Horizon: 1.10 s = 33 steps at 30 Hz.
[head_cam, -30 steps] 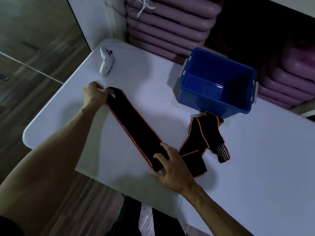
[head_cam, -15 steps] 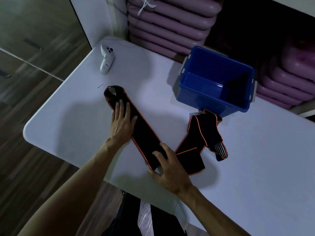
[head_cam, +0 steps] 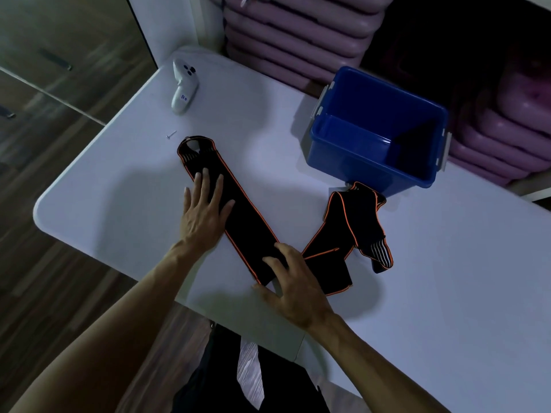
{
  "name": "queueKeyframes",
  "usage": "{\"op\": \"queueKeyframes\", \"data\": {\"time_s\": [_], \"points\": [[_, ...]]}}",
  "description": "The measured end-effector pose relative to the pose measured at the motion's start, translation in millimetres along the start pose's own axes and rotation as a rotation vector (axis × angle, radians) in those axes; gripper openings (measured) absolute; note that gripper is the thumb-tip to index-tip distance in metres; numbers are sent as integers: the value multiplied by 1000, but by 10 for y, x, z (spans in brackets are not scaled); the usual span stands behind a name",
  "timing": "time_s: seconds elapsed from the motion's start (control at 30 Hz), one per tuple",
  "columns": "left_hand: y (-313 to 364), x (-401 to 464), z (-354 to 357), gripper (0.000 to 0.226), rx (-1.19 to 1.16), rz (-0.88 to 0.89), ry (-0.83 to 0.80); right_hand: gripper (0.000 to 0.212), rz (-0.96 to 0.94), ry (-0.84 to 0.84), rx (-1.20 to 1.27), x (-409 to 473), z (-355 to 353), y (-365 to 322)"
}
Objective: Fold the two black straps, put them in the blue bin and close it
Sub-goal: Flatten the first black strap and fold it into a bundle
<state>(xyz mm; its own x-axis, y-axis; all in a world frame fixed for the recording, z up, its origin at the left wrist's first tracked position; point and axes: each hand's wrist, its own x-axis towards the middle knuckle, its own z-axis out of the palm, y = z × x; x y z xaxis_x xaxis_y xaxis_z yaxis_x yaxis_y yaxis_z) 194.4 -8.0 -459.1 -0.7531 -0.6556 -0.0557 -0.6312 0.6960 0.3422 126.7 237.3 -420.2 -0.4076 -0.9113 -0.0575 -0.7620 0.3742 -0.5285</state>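
the left hand (head_cam: 205,208) lies flat with fingers spread on the upper half of the long black strap (head_cam: 247,222), and the right hand (head_cam: 293,281) presses its near end with loosely bent fingers, gripping nothing. if either palm lifts, the doubled strap will likely spring open or skew, its orange edges misaligning. the second strap (head_cam: 354,231) lies crumpled just beside it, near enough to be dragged along. the blue bin (head_cam: 372,171) stands open at the counter (head_cam: 447,293) back; no lid shows, so closing may stall
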Motion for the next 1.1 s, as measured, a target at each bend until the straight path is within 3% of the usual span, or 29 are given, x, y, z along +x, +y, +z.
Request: {"op": "queueKeyframes", "data": {"time_s": [0.13, 0.3, 0.43, 0.6, 0.87, 1.1], "points": [[-12, 67, -22, 69, 24, -7, 2, 48, -24, 44, -47, -11, -21, -9], [29, 74, -25, 67, 9, -23, -19, 42, 143, 140, -17, 142, -40, -183], [22, 74, -41, 66, 3, -19, -25, 28, 166, 204, 75, 195, -46, -262], [24, 65, -37, 66, 2, -13, -11, 36, 217, 217, 132, 248, -180, -301], [-30, 62, -34, 65, 9, -2, -12, 47, 280, 89, 208, 530, -256, -351], [-43, 97, -28, 66, 10, -3, -5, 47, 102, 6, -35, 172, -107, -181]]}}
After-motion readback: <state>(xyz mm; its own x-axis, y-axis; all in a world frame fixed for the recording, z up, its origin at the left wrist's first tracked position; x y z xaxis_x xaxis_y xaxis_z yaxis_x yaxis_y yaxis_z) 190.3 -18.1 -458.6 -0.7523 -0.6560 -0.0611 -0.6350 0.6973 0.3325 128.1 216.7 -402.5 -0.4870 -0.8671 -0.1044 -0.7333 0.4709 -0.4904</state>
